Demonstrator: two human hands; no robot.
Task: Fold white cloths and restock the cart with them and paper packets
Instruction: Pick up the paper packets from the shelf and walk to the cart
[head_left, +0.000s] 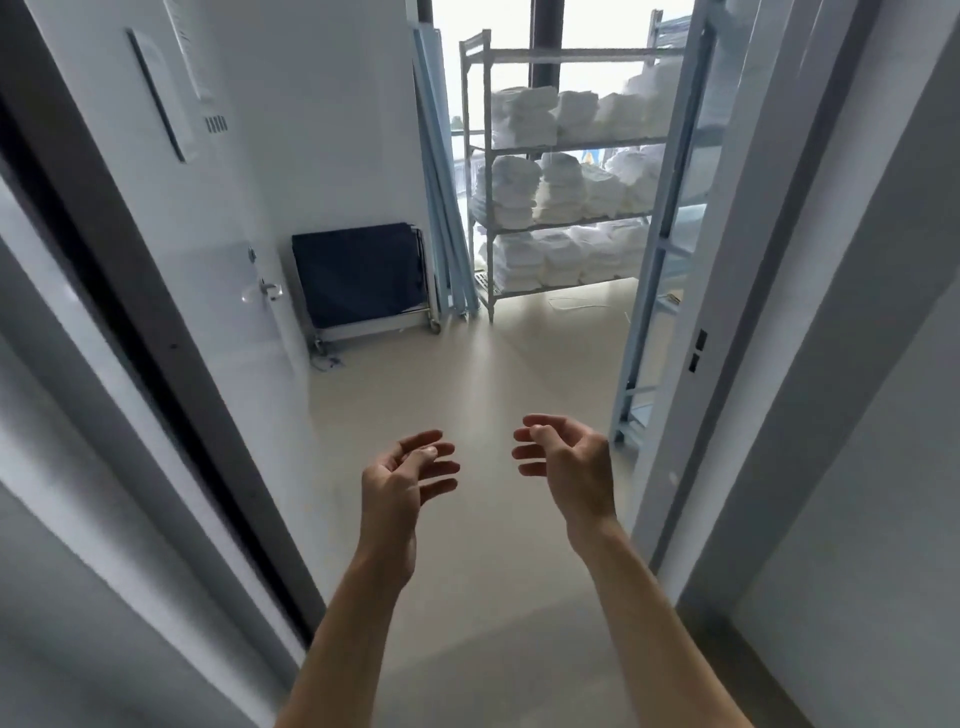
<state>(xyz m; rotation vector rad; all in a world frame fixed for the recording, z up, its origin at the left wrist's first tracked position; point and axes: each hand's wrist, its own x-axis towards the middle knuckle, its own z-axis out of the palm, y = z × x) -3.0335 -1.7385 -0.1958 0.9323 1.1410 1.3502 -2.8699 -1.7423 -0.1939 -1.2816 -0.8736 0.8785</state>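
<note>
- Head view: white cloths (563, 187) stacked folded on a grey shelf rack (477, 171) at far end of small room, past open doorway; three shelves filled, top shelf bare.
- Stacks laid flat, side by side in rows; rows run left to right along each shelf, long axis parallel to shelf front. Rounded fold edges face out toward doorway.
- More stacks partly visible on a second, blue rack (655, 244) at right, mostly cut off by door frame.
- Left hand (402, 475) and right hand (569, 460) raised ahead at doorway, well apart from the cloths. Both spread, fingers loosely curled, palms turned inward toward each other, holding nothing.
- Dark folded cart frame (363, 275) on castors leans at left wall beside open door (171, 218). No paper packets discernible.
- Floor (493, 364) between hands and shelf rack bare except for small scraps near rack foot.
- Judged step: approach to fetch cloths; task barely begun.
- To do well: walk in close before reaching; take a whole stack with one hand under, one on top, lifted level so folds hold; draw straight out along shelf depth, clear of uprights.
</note>
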